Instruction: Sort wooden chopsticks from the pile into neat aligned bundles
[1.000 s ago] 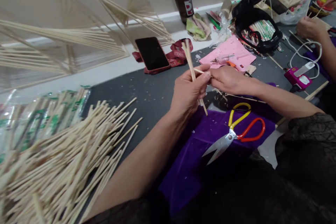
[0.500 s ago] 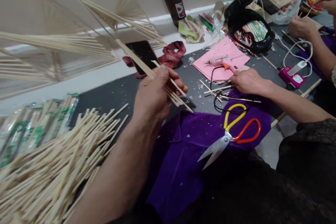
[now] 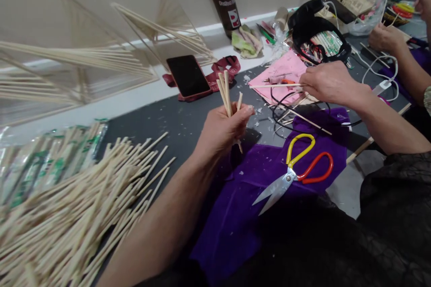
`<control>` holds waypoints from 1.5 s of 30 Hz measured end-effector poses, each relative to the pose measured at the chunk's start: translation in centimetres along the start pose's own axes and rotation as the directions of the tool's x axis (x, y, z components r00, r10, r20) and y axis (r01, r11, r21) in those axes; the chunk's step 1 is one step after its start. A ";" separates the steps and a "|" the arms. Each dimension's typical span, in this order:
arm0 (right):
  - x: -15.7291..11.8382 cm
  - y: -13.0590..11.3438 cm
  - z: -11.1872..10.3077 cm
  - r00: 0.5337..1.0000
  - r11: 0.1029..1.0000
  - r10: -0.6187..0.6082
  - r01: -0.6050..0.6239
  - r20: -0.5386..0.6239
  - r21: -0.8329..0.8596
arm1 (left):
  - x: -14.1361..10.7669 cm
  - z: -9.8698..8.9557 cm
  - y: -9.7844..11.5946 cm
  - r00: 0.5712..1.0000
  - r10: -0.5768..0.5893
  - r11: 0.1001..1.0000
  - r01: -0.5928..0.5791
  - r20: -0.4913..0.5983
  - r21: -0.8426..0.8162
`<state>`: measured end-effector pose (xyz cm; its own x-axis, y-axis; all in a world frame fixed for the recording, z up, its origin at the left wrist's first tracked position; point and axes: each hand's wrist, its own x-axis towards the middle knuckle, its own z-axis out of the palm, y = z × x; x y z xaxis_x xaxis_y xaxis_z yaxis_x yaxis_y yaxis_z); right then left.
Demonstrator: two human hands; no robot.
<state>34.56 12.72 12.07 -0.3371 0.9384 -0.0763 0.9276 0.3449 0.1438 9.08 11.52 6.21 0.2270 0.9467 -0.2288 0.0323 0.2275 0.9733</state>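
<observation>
In the head view my left hand (image 3: 226, 128) is closed around several wooden sticks (image 3: 225, 89), which stand up out of the fist. My right hand (image 3: 332, 81) pinches one thin wooden stick (image 3: 278, 85) that points left across the pink paper (image 3: 288, 69). Partly hidden behind that stick, a glue gun (image 3: 283, 79) lies on the paper. Loose sticks (image 3: 308, 119) and a black cord lie below my right hand. Scissors with yellow and red handles (image 3: 288, 177) rest, blades apart, on the purple cloth (image 3: 232, 215).
A large pile of sticks (image 3: 87, 202) and plastic-wrapped bundles (image 3: 50, 161) cover the left. Behind are a phone (image 3: 188, 76), a bottle (image 3: 225, 6), stick frames (image 3: 161, 31) and a black case (image 3: 318, 31). Another person's hand (image 3: 387, 37) works at the far right.
My left hand has moved right and turned its sticks upright. My right hand has risen, now lifting a thin stick off the table. The phone is more fully seen.
</observation>
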 end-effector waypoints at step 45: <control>2.5 -3.3 0.0 0.952 0.921 -0.306 0.294 0.008 0.255 | 3.5 0.0 1.1 0.923 0.148 0.567 -0.373 0.354 0.735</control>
<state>30.66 13.92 11.42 -0.6034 0.7877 -0.1246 0.7965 0.5877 -0.1418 9.87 15.08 6.43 0.5591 0.8270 -0.0593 0.6488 -0.3918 0.6524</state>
